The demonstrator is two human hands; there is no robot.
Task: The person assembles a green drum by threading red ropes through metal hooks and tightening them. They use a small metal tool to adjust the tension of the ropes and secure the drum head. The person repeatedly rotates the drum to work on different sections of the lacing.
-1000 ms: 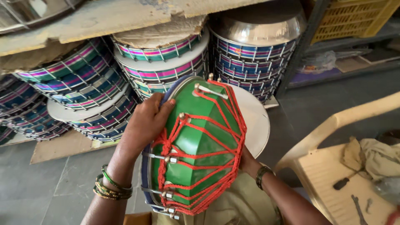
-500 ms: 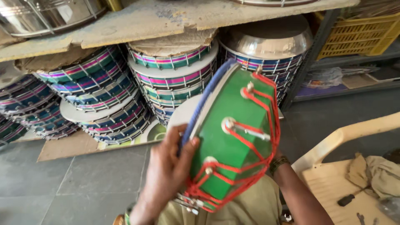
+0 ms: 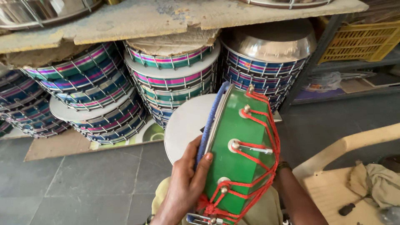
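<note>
A green drum with red lacing cord, metal tuning bolts and a white drumhead stands tilted on my lap, its white skin facing left. My left hand grips its blue-wrapped rim, thumb lying on the green shell. My right hand is hidden behind the drum; only the right forearm with a wristband shows, reaching up behind the shell.
Stacks of striped drums with wire lacing fill the space under a worn wooden shelf. A steel-bodied stack stands to the right. A yellow crate sits on a rack. A plastic chair with cloth and a screwdriver is at lower right.
The drum has turned further, from its green shell facing me to its edge, with the white skin now showing at left. My left hand slid down from the top to the lower rim.
</note>
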